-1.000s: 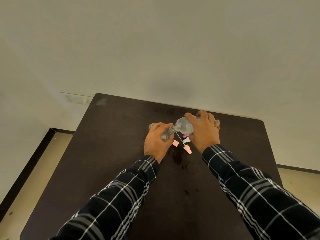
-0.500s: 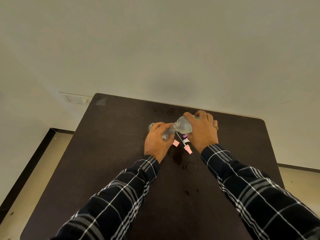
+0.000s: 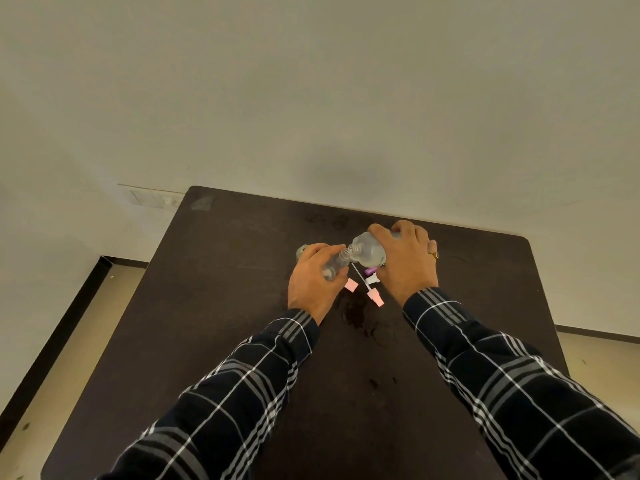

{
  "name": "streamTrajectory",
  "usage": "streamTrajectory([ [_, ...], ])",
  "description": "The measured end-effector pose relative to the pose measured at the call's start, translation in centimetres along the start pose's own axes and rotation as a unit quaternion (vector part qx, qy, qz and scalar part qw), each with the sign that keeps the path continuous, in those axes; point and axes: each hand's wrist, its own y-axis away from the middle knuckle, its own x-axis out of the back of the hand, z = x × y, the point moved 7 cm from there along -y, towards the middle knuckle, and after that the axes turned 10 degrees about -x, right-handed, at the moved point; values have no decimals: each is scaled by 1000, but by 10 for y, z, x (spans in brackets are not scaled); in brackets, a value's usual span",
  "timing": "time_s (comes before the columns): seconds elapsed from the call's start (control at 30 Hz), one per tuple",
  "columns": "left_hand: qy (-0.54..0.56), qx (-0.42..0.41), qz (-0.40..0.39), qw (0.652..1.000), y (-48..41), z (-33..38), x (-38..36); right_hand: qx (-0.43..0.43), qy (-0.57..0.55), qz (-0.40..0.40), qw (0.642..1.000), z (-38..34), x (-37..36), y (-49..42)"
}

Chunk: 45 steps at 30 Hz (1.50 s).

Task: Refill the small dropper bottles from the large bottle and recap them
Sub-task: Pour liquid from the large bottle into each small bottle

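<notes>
Leaning over on its side, the large bottle (image 3: 370, 252) was clear, and its open neck pointed left and down at the mouth of a small dropper bottle (image 3: 333, 266). The two mouths looked like they touched. The right hand (image 3: 407, 268) was curled round the fat part of the large bottle and held it up off the bench (image 3: 225, 289). A gold ring (image 3: 434, 254) sat on one finger. The left hand (image 3: 311, 282) was wrapped round the small dropper bottle, which was tilted with its mouth up toward the big one.

On the bench between the hands lay two pink caps (image 3: 350, 285), a thin white stick (image 3: 358, 273), a small white piece (image 3: 372, 279) and a tiny purple bit (image 3: 370, 270). Another small clear bottle (image 3: 302, 251) peeked out behind the left hand. A wet dark patch (image 3: 353, 311) lay near the caps, closer to the person. Both arms wore dark checked sleeves (image 3: 242, 393). The dark bench stood against a pale wall (image 3: 311, 98).
</notes>
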Motion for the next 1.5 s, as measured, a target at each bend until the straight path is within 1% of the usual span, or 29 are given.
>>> streamTrajectory([
  [0.4, -12, -9, 0, 1000, 3, 0, -2, 13, 28, 18, 999, -4, 7, 3],
  [0.87, -34, 7, -16, 999, 5, 3, -2, 21, 45, 25, 998, -6, 15, 6],
  [1.2, -39, -7, -9, 999, 6, 5, -6, 31, 74, 16, 997, -7, 20, 7],
  [1.5, -38, -2, -12, 999, 5, 2, -10, 35, 84, 8, 996, -8, 24, 8],
])
